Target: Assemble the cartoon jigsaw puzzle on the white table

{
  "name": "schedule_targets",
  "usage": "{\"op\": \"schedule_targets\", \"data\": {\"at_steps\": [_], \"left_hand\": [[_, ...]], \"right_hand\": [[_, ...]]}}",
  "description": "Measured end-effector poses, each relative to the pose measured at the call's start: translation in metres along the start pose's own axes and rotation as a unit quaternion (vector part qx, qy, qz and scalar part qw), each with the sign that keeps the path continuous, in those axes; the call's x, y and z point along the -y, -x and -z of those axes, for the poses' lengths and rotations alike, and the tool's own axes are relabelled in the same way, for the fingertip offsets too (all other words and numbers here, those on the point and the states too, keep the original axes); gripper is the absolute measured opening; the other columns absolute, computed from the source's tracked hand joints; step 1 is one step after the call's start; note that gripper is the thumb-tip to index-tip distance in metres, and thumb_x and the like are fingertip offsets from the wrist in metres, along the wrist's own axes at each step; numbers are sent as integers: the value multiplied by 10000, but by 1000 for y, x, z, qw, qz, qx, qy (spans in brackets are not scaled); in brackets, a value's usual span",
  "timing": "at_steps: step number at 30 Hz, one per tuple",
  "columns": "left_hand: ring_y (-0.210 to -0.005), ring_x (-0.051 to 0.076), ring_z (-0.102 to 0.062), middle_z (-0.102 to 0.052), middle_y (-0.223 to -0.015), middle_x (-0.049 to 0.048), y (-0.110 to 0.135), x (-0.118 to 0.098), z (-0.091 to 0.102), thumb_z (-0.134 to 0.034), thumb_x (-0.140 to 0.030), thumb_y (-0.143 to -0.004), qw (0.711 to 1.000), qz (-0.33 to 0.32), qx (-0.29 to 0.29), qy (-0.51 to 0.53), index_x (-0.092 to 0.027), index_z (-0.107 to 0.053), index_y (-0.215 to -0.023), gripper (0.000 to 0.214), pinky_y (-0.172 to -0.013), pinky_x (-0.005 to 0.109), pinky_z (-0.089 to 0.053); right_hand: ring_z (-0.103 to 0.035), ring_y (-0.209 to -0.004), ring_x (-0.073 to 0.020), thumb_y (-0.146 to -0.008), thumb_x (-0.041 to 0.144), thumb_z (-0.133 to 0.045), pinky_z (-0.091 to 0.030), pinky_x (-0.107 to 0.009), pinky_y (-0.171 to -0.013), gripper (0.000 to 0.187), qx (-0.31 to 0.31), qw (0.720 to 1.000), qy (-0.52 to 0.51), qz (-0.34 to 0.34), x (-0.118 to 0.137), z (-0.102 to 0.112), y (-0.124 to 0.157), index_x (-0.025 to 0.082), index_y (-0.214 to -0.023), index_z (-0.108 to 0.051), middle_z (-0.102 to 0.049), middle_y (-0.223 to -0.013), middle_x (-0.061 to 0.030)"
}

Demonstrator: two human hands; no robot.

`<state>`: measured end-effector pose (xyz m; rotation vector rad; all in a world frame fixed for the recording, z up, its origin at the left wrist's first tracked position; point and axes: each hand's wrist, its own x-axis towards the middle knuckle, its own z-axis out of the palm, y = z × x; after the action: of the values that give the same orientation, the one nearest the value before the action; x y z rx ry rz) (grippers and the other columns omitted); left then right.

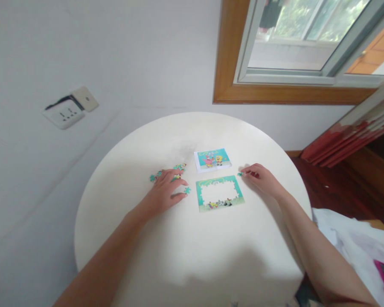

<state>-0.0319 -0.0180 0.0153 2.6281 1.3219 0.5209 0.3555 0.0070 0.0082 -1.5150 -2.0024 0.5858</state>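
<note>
Grip, right: fingertips of the right hand point(260, 178) drawn together on a small teal jigsaw piece point(240, 174), just beside the puzzle frame's upper right corner; lifted or resting, cannot tell. Grip, left: thumb and forefinger of the left hand point(164, 194) apart, a second teal piece point(187, 190) lying in the gap between their tips; contact uncertain. The other left fingers spread over the loose pile of pieces point(180, 167). Handling, by judgement: pieces look like thin printed card, very light, fairly stiff, flat enough to slide on the smooth counter point(192, 238); knobs probably bend or fray if forced. Best taken by opposite edges, thumb against forefinger, away from narrow tabs. Puzzle frame point(220, 205) lies flat between the hands, its notched inner edge around a pale centre; likely light and apt to shift if nudged, so steady it by the outer border. Just beyond it, a SpongeBob and Patrick picture sheet point(213, 160), also flat. In the way: the left hand itself, covering part of the pile and hiding some pieces. Farther off: wall socket point(65, 113), wood-trimmed window point(294, 91), red-and-white curtain point(339, 132), white cloth point(352, 247) at lower right, well apart from the pieces.
</note>
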Motion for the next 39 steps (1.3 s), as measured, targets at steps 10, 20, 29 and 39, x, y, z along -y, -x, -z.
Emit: {"op": "schedule_targets", "data": {"at_steps": [10, 20, 29, 39], "left_hand": [[-1266, 274, -407, -491, -1291, 84, 2, -1, 2, -584, -316, -879, 1000, -4, -1, 3, -241, -645, -1051, 198, -1121, 486, -295], [-1220, 278, -453, -536, -1263, 80, 5, 21, 16, -569, -262, -861, 999, 16, -41, -7, -254, -666, -1068, 229, -1062, 469, -371], [-1225, 291, -447, -531, -1262, 100, 12, 39, 27, -464, -272, -905, 993, 71, -78, -51, -244, -661, -1123, 295, -1082, 500, -342], [-1128, 286, -505, -572, -1143, 104, 12, 54, 14, -449, -308, -902, 988, 120, -79, -48, -222, -634, -1182, 347, -1032, 490, -391]], "right_hand": [[-569, -690, -156, -874, 354, -543, -476, -275, -664, 280, 4, 1000, 10, 5, 0, 0, 1, 184, -986, -736, -652, -910, -81], [-574, -684, -155, -872, 371, -544, -483, -273, -653, 287, 3, 1000, 5, 3, 0, 0, 1, 185, -974, -737, -658, -908, -81], [-581, -678, -161, -864, 363, -550, -481, -280, -654, 288, -1, 1000, 11, 16, -2, 0, 1, 182, -979, -742, -671, -888, -81], [-581, -676, -164, -866, 360, -538, -479, -293, -658, 318, 9, 1000, 6, 7, -4, 0, 1, 184, -1032, -743, -657, -899, -82]]}}
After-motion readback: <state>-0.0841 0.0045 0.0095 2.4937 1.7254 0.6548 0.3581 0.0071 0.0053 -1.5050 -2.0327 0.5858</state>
